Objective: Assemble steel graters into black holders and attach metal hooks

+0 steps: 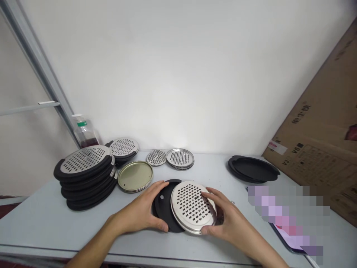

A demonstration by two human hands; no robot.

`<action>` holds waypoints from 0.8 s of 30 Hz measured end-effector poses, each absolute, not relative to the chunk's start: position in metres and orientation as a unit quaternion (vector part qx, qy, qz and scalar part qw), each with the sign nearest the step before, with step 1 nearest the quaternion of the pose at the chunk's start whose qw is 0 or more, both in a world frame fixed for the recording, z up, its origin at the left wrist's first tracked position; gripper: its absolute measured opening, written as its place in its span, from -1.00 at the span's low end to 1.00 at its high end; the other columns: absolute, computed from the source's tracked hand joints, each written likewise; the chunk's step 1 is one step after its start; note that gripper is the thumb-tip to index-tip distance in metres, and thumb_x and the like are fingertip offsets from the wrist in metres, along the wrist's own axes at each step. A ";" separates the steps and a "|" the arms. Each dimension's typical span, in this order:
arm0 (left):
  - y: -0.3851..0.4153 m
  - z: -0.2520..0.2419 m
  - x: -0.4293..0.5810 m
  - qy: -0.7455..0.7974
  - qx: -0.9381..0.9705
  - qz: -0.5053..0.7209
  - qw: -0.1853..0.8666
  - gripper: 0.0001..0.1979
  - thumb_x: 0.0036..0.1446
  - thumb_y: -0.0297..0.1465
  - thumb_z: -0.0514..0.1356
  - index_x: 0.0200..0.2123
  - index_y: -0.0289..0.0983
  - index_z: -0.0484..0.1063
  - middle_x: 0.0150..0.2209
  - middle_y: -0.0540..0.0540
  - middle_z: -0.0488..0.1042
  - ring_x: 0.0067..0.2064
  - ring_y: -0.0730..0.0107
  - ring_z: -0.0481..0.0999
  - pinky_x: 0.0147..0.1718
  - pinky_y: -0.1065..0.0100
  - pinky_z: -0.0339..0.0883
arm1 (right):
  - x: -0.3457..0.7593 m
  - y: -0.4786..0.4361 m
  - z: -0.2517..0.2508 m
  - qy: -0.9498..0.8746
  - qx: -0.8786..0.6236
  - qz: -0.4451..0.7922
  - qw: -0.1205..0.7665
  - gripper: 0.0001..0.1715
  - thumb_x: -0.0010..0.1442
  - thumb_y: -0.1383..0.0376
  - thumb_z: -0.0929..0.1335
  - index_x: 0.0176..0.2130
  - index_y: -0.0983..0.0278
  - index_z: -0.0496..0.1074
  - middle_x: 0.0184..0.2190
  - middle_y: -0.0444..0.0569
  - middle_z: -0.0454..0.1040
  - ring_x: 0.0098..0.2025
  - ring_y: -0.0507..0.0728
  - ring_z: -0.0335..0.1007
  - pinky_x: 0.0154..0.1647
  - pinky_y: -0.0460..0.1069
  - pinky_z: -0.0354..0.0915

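at the bottom centre of the frame, a perforated stainless steel grater plate [192,206] lies over the right part of a round black plastic base [163,208], the two pieces offset on a pale grey table [212,165]. the left hand [138,210] grasps the base, thumb along its upper rim and fingers at its lower rim. the right hand [225,212] grasps the right side of the steel plate, spanning its edge; neither hand is tightly clenched. at left stands a stack of black-backed graters [86,178], with a shorter stack [122,149] behind it and a plastic bottle [85,132] beyond. a gold-toned metal disc [135,176] lies just right of the stack. a small perforated disc [156,157] and a steel-rimmed plate [180,158] sit at top centre, a black tray [252,168] lies right, and a cardboard box [315,123] leans at upper right.
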State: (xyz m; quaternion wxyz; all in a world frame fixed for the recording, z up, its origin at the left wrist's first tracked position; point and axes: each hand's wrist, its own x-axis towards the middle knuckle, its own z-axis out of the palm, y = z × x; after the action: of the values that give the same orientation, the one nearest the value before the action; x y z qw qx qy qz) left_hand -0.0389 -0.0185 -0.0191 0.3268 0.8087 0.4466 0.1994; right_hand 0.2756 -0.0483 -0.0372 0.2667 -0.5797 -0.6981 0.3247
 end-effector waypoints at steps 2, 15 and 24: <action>-0.024 -0.025 -0.035 0.458 0.803 0.217 0.315 0.10 -0.22 -0.07 0.49 0.37 -0.03 0.06 0.42 -0.18 -0.01 0.40 -0.10 0.03 0.34 -0.09 -0.02 | 0.270 -0.049 -0.039 -0.712 -0.578 0.302 0.259 0.03 -0.15 -0.03 0.57 0.24 0.14 0.33 0.39 0.11 0.04 0.34 0.44 0.09 0.31 0.24 0.13; -0.027 -0.030 -0.036 0.447 0.818 0.187 0.310 -0.13 -0.18 0.00 0.45 0.24 0.14 0.29 0.44 -0.09 -0.12 0.42 -0.25 -0.12 0.31 -0.27 -0.14 | 0.258 -0.047 -0.036 -0.747 -0.557 0.294 0.213 0.10 -0.14 -0.22 0.51 0.28 0.11 0.29 0.37 0.17 0.02 0.31 0.49 0.10 0.23 0.25 0.23; -0.029 -0.032 -0.030 0.440 0.832 0.201 0.271 -0.13 -0.21 0.05 0.44 0.23 0.14 0.32 0.41 -0.11 0.01 0.39 -0.20 0.01 0.32 -0.21 -0.05 | 0.263 -0.042 -0.033 -0.770 -0.523 0.300 0.208 0.09 -0.11 -0.08 0.55 0.31 0.09 0.24 0.44 0.08 -0.08 0.40 0.43 -0.03 0.35 0.23 0.07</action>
State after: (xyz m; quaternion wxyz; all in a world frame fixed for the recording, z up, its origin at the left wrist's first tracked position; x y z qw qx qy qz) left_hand -0.0297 -0.0285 -0.0319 0.2712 0.8322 0.4396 0.2015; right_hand 0.2634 -0.0422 -0.0334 0.2076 -0.5231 -0.7704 0.2996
